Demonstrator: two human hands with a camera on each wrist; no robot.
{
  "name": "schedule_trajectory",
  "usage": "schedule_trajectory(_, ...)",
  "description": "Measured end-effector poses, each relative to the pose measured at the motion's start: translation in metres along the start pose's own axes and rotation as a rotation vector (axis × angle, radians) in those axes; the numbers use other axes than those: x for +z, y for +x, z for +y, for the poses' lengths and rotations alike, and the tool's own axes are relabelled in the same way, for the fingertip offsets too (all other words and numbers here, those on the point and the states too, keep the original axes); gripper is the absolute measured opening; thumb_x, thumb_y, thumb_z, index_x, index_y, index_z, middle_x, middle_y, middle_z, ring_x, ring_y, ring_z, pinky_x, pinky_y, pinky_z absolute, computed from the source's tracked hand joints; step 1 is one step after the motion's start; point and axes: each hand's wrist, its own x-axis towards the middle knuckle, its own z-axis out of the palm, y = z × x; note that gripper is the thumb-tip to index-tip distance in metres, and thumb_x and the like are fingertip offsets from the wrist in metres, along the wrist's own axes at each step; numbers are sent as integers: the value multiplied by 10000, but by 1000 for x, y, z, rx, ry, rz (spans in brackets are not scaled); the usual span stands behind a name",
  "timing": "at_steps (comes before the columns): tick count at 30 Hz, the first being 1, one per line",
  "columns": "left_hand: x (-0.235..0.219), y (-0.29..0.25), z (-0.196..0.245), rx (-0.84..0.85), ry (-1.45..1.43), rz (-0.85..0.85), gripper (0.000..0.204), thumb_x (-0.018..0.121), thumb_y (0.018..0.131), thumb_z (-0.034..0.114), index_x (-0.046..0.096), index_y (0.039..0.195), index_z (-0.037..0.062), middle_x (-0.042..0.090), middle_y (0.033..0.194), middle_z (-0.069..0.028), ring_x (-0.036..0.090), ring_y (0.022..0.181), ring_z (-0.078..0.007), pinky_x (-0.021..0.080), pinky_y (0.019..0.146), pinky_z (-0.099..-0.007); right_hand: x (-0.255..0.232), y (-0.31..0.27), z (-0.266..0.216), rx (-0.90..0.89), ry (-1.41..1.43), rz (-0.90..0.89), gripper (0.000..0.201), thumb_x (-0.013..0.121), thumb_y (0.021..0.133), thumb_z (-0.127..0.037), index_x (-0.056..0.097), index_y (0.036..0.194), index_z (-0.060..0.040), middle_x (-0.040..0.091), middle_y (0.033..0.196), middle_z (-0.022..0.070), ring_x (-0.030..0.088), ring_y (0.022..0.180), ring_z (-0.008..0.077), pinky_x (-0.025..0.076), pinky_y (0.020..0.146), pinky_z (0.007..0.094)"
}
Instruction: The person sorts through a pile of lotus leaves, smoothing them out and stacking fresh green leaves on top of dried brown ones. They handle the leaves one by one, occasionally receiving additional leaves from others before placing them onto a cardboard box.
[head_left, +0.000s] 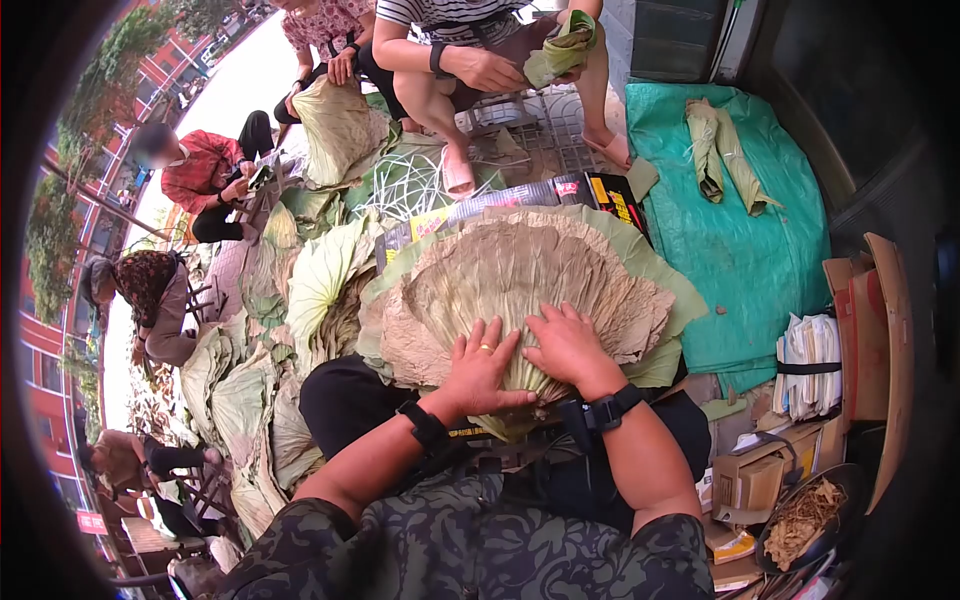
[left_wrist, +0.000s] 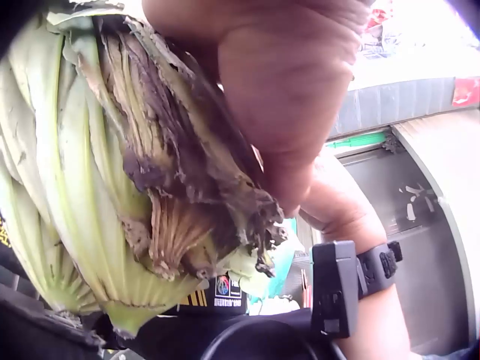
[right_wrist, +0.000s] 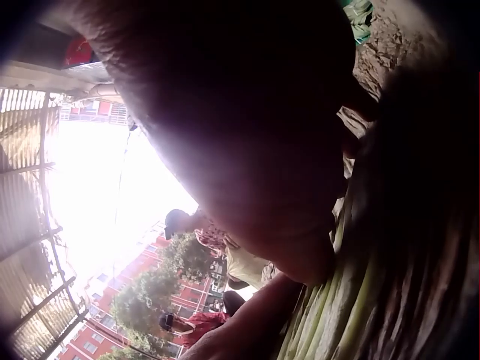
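Observation:
A fanned stack of large dried lotus leaves (head_left: 520, 270), brown on top with green edges showing below, lies over the person's lap. Spread across the lower middle of the stack, the left hand (head_left: 483, 372) rests with straight fingers and wears a ring. Beside it, the right hand (head_left: 567, 347) also lies on the top leaf, fingers extended. In the left wrist view, the folded pale-green ribs (left_wrist: 75, 172) and dark, crumpled edges of the leaves gather below the hand. The right wrist view shows the shadowed right hand (right_wrist: 232, 142) against the ribbed leaves (right_wrist: 337, 315).
More leaves (head_left: 240, 400) are heaped at the left. A green tarp (head_left: 730, 280) at the right bears two rolled leaves (head_left: 722, 155). Cardboard boxes (head_left: 765, 475), a tied bundle (head_left: 808, 368) and a dark pan (head_left: 850, 500) stand at the lower right. Several people sit nearby.

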Motion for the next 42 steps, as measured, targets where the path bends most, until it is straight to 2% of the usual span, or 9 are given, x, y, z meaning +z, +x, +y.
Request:
schedule_trajectory(6,-11,7,-4,-16,-28,-2,878,613,652,613,376,1322,97,276,1387,-230,203,1297,-422,142,1031,-548,0,0,-2,8,-6,1,415,617,753,-326,546,1092,-98,464,1233,142,370,1194,394,310,936,540)
schedule_trajectory(12,-16,42,-15,-21,80,367,717,608,738,456,374,1316,102,283,1383,-224,205,1294,-417,179,1034,-502,4,-1,-1,6,-19,19,414,610,764,-324,537,1099,-91,465,1221,150,374,1190,398,313,939,546)
schedule_trajectory(20,-13,90,-55,-147,79,137,732,539,780,495,293,1371,139,215,1430,-186,150,1323,-399,162,1050,-502,-8,3,-6,20,-57,-90,470,588,773,-342,508,1160,-88,450,1265,180,383,1190,415,334,947,510)
schedule_trajectory(25,-20,79,-70,-43,-38,129,672,516,796,495,368,1334,121,272,1408,-186,186,1312,-404,166,1045,-504,-10,5,-7,16,-63,-133,455,591,770,-330,510,1146,-88,456,1253,184,384,1181,428,338,941,512)
schedule_trajectory(28,-26,53,-71,-147,147,213,620,512,814,458,403,1310,104,306,1391,-183,230,1297,-401,186,1040,-500,-11,5,-7,10,-38,-128,452,592,768,-324,507,1143,-87,459,1247,185,385,1177,432,338,937,516)
schedule_trajectory(32,-9,38,-99,-77,-36,284,552,532,821,386,454,1257,56,373,1344,-195,300,1258,-403,252,1023,-455,-8,3,-6,-20,-52,-88,455,594,767,-321,503,1145,-86,463,1241,183,382,1177,434,338,935,520)
schedule_trajectory(35,-9,30,-78,-140,24,409,526,563,801,366,492,1211,45,416,1289,-235,342,1204,-452,298,988,-474,-6,2,-7,-34,-63,-54,453,595,766,-323,505,1143,-88,465,1239,178,395,1165,435,346,932,511)
schedule_trajectory(37,-11,21,-51,-30,-22,490,510,601,778,349,512,1182,51,438,1264,-230,354,1195,-436,295,980,-478,-6,1,-5,-20,-50,-47,451,599,755,-312,511,1137,-89,470,1231,172,413,1145,436,357,927,501)
schedule_trajectory(42,-1,2,8,171,-18,226,712,542,774,524,368,1309,87,377,1334,-167,298,1259,-380,198,1020,-548,0,0,-2,-55,-58,7,420,587,735,-255,524,1118,-94,488,1199,163,428,1133,426,372,916,492)
